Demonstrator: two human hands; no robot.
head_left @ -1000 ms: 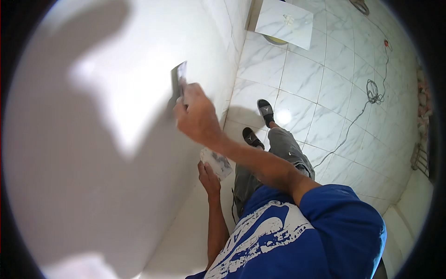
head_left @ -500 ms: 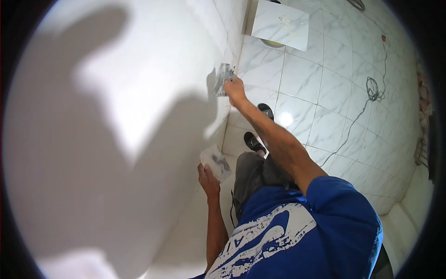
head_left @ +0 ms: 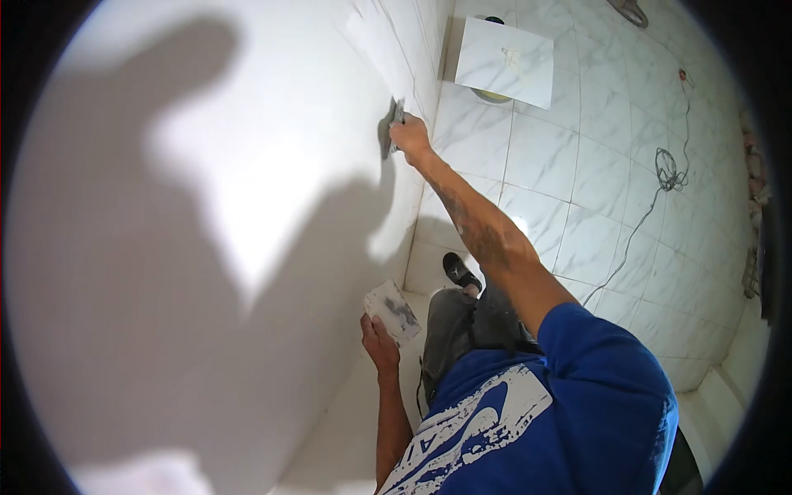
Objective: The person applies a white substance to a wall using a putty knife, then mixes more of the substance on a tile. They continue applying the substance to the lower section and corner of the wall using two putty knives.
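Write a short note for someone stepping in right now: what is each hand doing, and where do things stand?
Right hand: grip shut on a small scraper, its blade pressed to the white tiled wall beside a joint line, arm stretched out.
Left hand: holds a flat board low by the wall, with grey paste on it.
Nearby: a loose tile and a cable on the floor.
Done: cannot tell how much of the wall is covered.
Left: paste remains on the board, so there is probably more to spread.
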